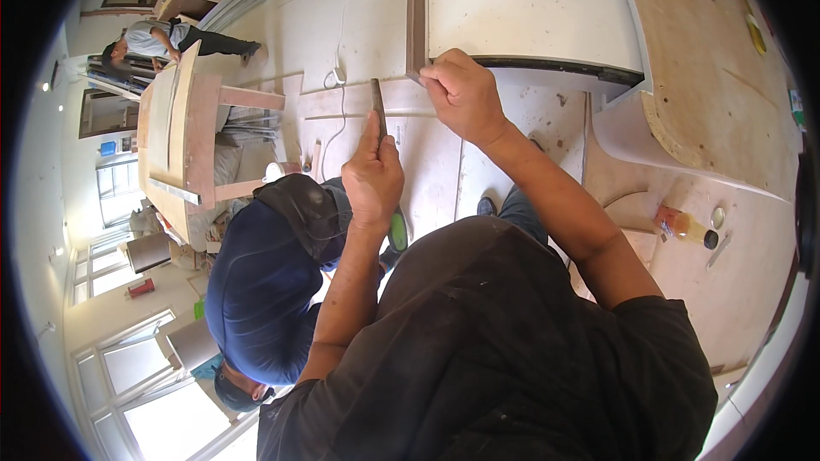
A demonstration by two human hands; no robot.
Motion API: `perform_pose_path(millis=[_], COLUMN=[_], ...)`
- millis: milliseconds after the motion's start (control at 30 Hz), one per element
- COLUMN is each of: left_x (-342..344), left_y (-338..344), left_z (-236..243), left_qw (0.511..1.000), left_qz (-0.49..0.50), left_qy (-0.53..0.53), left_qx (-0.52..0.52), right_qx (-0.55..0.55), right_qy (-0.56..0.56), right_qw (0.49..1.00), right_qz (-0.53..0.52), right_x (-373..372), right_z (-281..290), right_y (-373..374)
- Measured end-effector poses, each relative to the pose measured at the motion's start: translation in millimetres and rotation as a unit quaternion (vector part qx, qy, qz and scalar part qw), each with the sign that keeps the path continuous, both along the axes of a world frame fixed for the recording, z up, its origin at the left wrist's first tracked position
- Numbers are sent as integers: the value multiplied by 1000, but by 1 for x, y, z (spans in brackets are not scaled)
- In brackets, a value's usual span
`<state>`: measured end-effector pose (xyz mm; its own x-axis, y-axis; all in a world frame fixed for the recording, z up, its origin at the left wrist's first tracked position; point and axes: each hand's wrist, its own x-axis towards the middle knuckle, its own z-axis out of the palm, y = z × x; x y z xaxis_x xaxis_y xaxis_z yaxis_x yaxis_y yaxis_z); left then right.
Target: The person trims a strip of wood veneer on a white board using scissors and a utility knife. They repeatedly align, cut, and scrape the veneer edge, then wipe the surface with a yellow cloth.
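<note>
My left hand [374, 172] is closed around a dark, narrow flat bar [377, 102], which looks like a file and points up and away from me. To the right of it, my right hand [465, 96] is closed at the near end of a long brown strip [417, 8], its fingers pinched on that end. The strip runs along the left side of a white panel [530, 8]. Along the panel's near side lies a black edge [555, 64], just right of my right hand. My curled fingers hide the corner where strip and panel meet.
Close at my left, a person in dark blue [265, 282] bends over. Another person [154, 38] stands by a wooden workbench [201, 137] farther left. A curved wooden panel [717, 77] rises at right, near a bottle [683, 226]. A white cable [342, 111] crosses the floor.
</note>
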<state>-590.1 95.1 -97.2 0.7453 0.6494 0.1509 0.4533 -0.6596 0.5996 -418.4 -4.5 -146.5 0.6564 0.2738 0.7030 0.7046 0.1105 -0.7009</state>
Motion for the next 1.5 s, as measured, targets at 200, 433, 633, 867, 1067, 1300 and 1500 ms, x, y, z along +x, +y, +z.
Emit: perform_pose_path(millis=[200, 433, 633, 867, 1067, 1300, 1500], left_x=[2, -1, 2, -5, -3, -4, 5], left_y=[-4, -2, -6, 1, -2, -11, -21], left_z=[12, 9, 13, -7, 5, 9, 35], left_qw=[1000, 1000, 997, 998, 997, 996, 973], left_qz=[5, -4, 1, -9, -3, -24, -47], left_qy=[23, 10, 39, 9, 18, -21, -64], left_qx=[-17, -21, -61, -55, -77, -82, -218], right_qx=[37, 5, -16, -28, -10, -67, -78], right_qy=[52, 54, 27, 24, 50, 142, 202], right_qw=[996, 999, 999, 995, 998, 988, 969], right_qz=[64, 2, 20, 91, 49, -14, -117], right_x=[18, 14, 2, 14, 11, -16, -34], right_z=[43, 23, 9, 15, -11, -23, -23], right_y=[-1, -9, 3, 3, -8, -21, -1])
